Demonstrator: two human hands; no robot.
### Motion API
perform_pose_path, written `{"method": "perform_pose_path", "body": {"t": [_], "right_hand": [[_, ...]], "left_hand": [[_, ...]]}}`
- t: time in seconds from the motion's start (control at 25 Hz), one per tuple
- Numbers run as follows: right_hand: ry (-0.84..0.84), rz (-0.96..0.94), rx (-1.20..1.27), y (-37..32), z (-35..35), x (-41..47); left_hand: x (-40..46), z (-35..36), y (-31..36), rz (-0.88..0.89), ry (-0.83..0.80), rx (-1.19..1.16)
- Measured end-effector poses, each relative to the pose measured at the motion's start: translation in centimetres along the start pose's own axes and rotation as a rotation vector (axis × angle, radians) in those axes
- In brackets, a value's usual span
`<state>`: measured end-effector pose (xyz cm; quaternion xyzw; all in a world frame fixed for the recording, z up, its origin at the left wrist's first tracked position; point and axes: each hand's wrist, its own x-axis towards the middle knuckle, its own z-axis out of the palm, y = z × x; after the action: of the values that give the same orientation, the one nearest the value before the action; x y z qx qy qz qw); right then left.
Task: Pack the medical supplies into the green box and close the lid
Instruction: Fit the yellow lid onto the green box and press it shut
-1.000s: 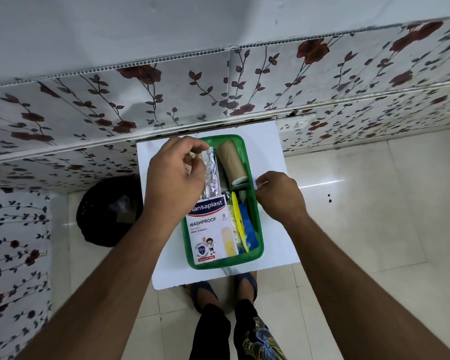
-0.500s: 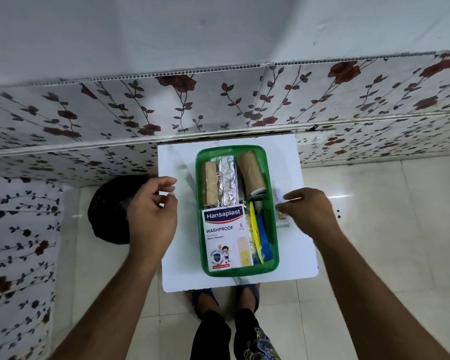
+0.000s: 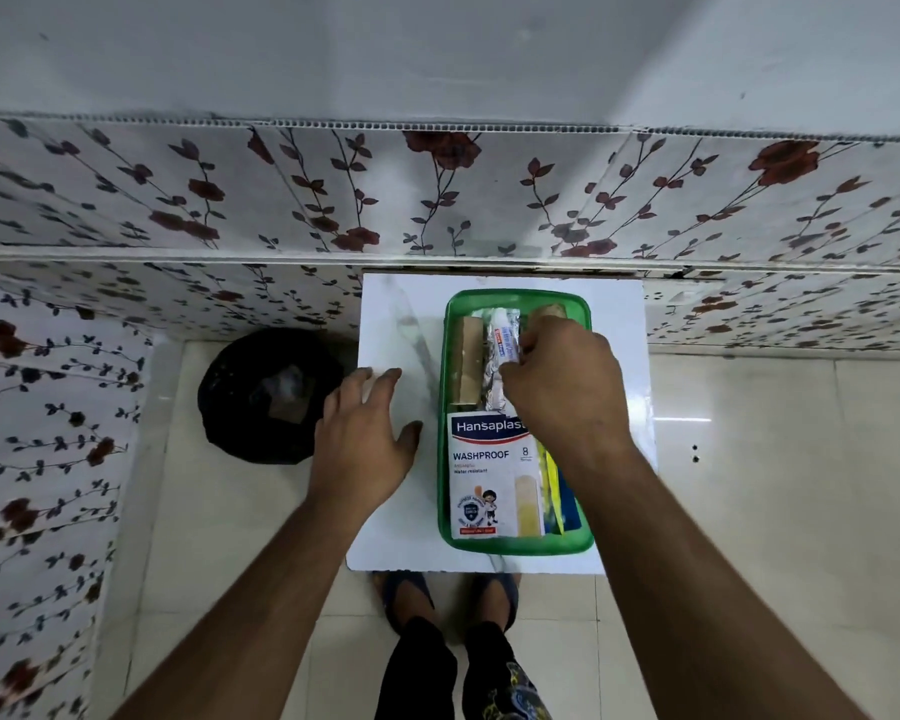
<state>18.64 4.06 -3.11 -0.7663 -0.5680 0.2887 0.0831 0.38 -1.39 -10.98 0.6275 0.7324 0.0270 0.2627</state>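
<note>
**Packing a small tube into a nearly full green box**

Seen from above, a person is standing at a small white table [image 3: 391, 314] pushed against a floral-patterned wall. At far left, a round black bin [image 3: 266, 394] is sitting on the tiled floor beside the table.

Moving right, the left hand [image 3: 365, 444] is lying flat on the bare tabletop with its fingers spread wide, holding nothing, just beside the box's left wall.

Next, the green box [image 3: 515, 545] is sitting on the right half of the table. Inside it, at the far end, a tan bandage roll [image 3: 463, 366] is lying along the left side, with a silver foil packet [image 3: 494, 376] beside it. A white Hansaplast plaster carton [image 3: 489, 475] is filling the near half, with yellow and blue items wedged at its right edge.

The right hand [image 3: 562, 392] is reaching over the box, its fingertips pinching a small white tube [image 3: 505, 337] and lowering it onto the foil packet. A second tan roll [image 3: 546, 310] is peeking out beyond the knuckles.

No lid is visible anywhere.

The box appears crowded, so the tube may end up resting on top of the foil rather than settling between items; sitting proud of the rim, it could stop the lid from closing. Pressing it down hard could also crumple the foil packet.
</note>
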Motion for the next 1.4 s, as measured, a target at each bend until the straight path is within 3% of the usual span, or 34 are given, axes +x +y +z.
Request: {"method": "perform_pose_path", "body": {"t": [0.08,0.2,0.24,0.4,0.6,0.8,0.96,1.12,1.28,1.4], "right_hand": [[0.051,-0.031,-0.016,0.1,0.1,-0.5],[0.274,0.013,-0.016,2.0,-1.9,-2.2],[0.250,0.055,-0.057,3.3,-2.4,-2.8],[-0.166,0.162,-0.067,6.6,-1.7,-4.8],[-0.081,0.057,-0.071,7.5,-1.6,-4.4],[0.016,0.108,0.050,10.0,-4.1,-4.9],[-0.004,0.130,0.032,11.2,-4.9,-5.3],[-0.098,0.074,0.002,9.8,-2.7,-5.3],[-0.139,0.033,0.100,8.6,-0.6,-5.2],[-0.249,0.105,0.390,8.9,-0.8,-5.2]], "left_hand": [[-0.4,0.0,0.0,0.013,0.035,-0.029],[-1.0,-0.4,0.4,0.019,0.089,-0.214],[-1.2,-0.5,0.8,-0.013,0.058,-0.303],[-1.5,0.0,2.5,-0.168,-0.229,-0.490],[-0.9,0.8,3.0,-0.205,-0.179,-0.446],[-0.7,0.7,3.8,-0.243,-0.212,-0.267],[-1.6,-3.9,4.0,-0.281,0.013,-0.486],[-3.6,-9.4,6.0,-0.168,0.195,-0.458],[-5.1,-9.4,9.1,-0.058,0.260,-0.436],[-6.1,-6.4,11.6,0.029,0.215,-0.371]]}}
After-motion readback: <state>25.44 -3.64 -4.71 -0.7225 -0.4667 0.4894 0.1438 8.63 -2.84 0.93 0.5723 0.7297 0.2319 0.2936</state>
